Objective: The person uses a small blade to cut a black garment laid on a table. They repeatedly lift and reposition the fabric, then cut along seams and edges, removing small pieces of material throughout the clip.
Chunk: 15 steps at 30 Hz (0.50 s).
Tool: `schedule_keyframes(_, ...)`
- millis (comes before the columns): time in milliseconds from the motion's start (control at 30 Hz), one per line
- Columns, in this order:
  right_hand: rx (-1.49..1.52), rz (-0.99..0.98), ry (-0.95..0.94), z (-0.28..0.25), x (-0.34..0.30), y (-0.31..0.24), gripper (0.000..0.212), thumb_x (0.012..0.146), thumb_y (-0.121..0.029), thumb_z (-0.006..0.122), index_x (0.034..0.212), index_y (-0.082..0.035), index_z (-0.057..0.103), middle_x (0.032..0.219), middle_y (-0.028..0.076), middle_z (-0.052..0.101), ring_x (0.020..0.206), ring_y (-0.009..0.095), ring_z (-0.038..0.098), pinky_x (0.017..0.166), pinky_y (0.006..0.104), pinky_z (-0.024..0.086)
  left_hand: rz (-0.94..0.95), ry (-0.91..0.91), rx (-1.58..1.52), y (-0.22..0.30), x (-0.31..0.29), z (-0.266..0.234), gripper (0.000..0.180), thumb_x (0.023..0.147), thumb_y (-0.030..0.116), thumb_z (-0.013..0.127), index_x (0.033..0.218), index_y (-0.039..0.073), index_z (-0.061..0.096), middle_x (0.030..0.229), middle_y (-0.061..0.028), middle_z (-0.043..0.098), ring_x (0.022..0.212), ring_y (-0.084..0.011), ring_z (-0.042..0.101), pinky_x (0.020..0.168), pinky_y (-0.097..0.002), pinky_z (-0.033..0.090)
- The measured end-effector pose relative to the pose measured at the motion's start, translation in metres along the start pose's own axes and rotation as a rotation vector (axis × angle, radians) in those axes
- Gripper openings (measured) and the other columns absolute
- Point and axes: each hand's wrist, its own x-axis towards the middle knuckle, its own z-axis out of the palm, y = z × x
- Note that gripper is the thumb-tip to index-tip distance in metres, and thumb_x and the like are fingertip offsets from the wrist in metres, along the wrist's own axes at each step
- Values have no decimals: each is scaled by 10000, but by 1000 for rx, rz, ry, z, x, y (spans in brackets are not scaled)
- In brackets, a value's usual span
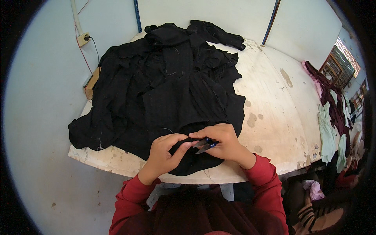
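the left hand [165, 154] pinches an edge of the black garment [166, 94] at the lower centre of my head view; the right hand [226, 141] pinches there too, small blue-and-silver snips [205, 148] held in its grasp. from here i see the garment heaped from upper centre to lower left on the pale table [270, 105].

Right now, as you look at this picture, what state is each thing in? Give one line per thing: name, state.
Black cloth: rumpled, spread over the table
Left hand: pinching the cloth's near part
Right hand: holding the snips, fingertips at the cloth
Snips: blades apart
Pale threads: loose on the cloth
Table: stained
Black plug: in the wall socket
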Motion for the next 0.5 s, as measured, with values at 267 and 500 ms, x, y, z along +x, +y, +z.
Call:
schedule_keyframes(267,14,-82,29,5,1,2,325,644,-22,698,966,-55,672,940,99,663,773,268,672,646,314,527,83,64,-50,-14,-5,8,155,880,137,613,931,-8,641,799,-127,659,663,-244,626,608,-307,457)
schedule_keyframes(500,250,37,-17,6,1,4,273,699,36,692,964,-21,662,924,97,668,814,221,669,682,312,516,-12,50,-220,-11,-3,9,159,891,126,589,884,-22,645,768,-118,647,647,-192,608,606,-283,451)
